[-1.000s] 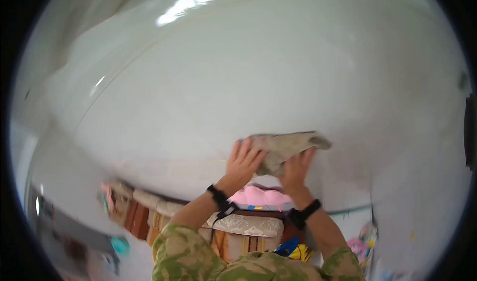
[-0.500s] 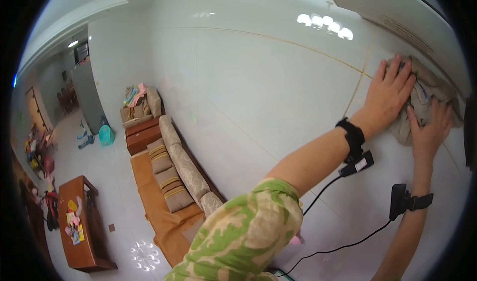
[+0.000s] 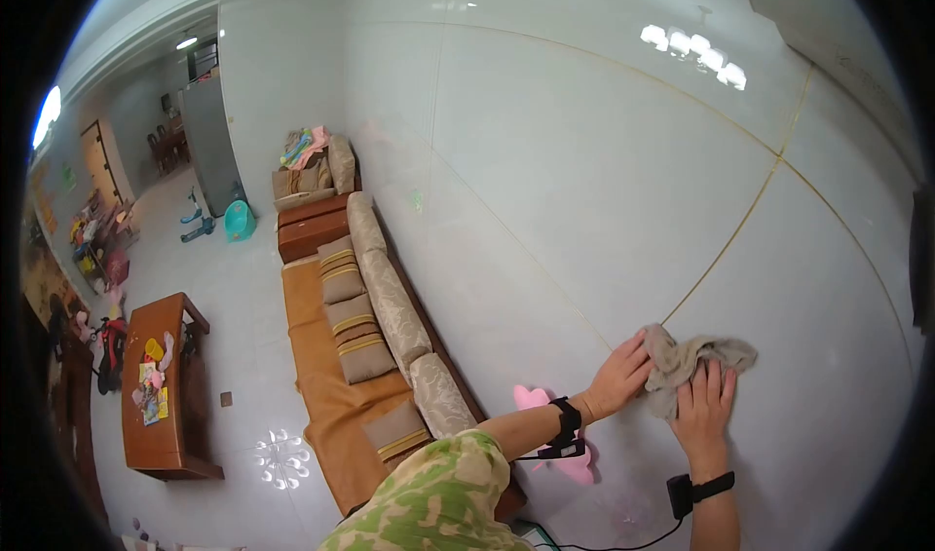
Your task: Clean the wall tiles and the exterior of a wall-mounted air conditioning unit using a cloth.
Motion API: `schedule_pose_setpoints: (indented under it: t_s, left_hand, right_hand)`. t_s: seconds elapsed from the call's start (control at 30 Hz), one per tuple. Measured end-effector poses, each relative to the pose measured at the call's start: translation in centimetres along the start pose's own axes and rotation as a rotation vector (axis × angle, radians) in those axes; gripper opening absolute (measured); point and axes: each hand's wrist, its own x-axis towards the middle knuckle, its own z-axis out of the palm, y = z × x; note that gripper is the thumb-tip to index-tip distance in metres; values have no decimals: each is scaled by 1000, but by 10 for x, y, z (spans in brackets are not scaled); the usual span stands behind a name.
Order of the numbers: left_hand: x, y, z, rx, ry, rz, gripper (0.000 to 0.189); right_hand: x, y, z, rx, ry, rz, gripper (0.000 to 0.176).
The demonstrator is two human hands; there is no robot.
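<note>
A crumpled grey-beige cloth (image 3: 719, 348) is pressed against the glossy pale tiled wall (image 3: 604, 200). My left hand (image 3: 620, 376) holds the cloth's left edge, its fingers together and their tips at the fabric. From below, my right hand (image 3: 705, 410) grips the bunched lower part, with fingers over the folds. Both wrists carry black straps with small black boxes and cables. A camouflage sleeve (image 3: 438, 497) covers my left upper arm. Pink butterfly-like shapes (image 3: 577, 463) show on the wall behind my left wrist.
Along the wall runs a sofa (image 3: 331, 385) with patterned cushions. A wooden coffee table (image 3: 175, 444) bearing small items stands at left. Farther back are a turquoise tub (image 3: 240, 221) and a blue scooter (image 3: 198, 222). A white boxy unit (image 3: 828, 25) juts out at upper right.
Both hands have moved the cloth down the wall and to the left, away from the white unit. The camera view has shifted too, and the cloth is bunched smaller.
</note>
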Motion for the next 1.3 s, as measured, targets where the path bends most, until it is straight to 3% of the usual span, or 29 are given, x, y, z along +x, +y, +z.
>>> schedule_pose_setpoints:
  t_s: [0.07, 0.17, 0.23, 0.3, 0.43, 0.5, 0.6, 0.7, 0.77, 0.97, 1.17, 1.23, 1.3]
  left_hand:
    - [7, 7, -9, -53, -101, 70, 51]
    - [36, 22, -11, -105, -31, 97, 57]
    - [63, 30, 8, -193, -21, 91, 63]
    - [116, 66, 6, -237, 67, 22, 64]
    - [210, 120, 25, -341, 406, 290, 55]
    - [231, 144, 32, -309, 407, 375, 52]
    - [239, 158, 38, -265, 325, 477, 48]
    - [244, 144, 42, -290, 184, 437, 52]
    - [253, 116, 45, -216, 287, 526, 58]
    - [263, 64, 14, -43, 290, 515, 61]
    - [242, 0, -11, 59, 332, 236, 63]
    - [214, -18, -8, -27, 459, 60, 61]
    - [181, -30, -5, -55, 458, 21, 61]
  right_hand:
    - [-8, 4, -3, 27, -21, -21, 36]
    - [-11, 21, -23, 19, -12, -59, 36]
    - [-16, 46, -33, -71, 179, -5, 42]
    - [-15, 75, -51, -192, 241, 56, 45]
    - [-7, 144, -93, -413, 340, 160, 58]
    - [9, 169, -115, -294, 207, 634, 61]
    - [-54, 302, -35, -1017, 389, 547, 65]
    - [65, 169, -148, -417, 445, 434, 61]
    - [76, 164, -145, -478, 421, 463, 63]
    - [145, 132, -129, -391, 398, 375, 63]
    - [216, 96, -87, -289, 401, 246, 64]
    - [229, 81, -68, -153, 320, 100, 66]
    - [226, 65, -51, -73, 282, 60, 68]
